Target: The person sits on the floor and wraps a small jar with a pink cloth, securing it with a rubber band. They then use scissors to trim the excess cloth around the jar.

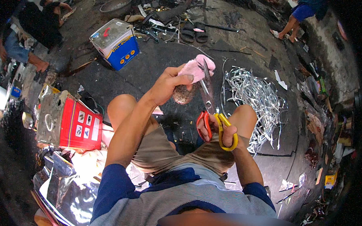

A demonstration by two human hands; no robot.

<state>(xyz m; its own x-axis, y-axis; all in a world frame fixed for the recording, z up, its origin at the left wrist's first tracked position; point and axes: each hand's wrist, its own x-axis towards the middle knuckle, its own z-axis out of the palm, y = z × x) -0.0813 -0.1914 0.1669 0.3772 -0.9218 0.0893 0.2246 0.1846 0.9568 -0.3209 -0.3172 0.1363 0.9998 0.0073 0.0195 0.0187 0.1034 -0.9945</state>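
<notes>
My left hand point(164, 87) is closed on a fluffy pink piece of material point(193, 69), held up in front of my knees with the thumb on top. A pair of scissors point(206, 89) with one red and one yellow handle is in my right hand point(227, 133), fingers through the loops. The blades point away from me and are slightly parted, their tips on the pink piece's right part. Just below the pink piece shows a rounded, rough brown thing point(182, 95); I cannot tell what it is.
A heap of shiny silver strips point(256, 102) lies right of my knee. Left stand a red tin point(81, 123) and, farther off, a blue and white tin point(123, 50). Black sandals point(194, 33) lie ahead. Other people sit at far left; another person's legs point(292, 25) show at far right.
</notes>
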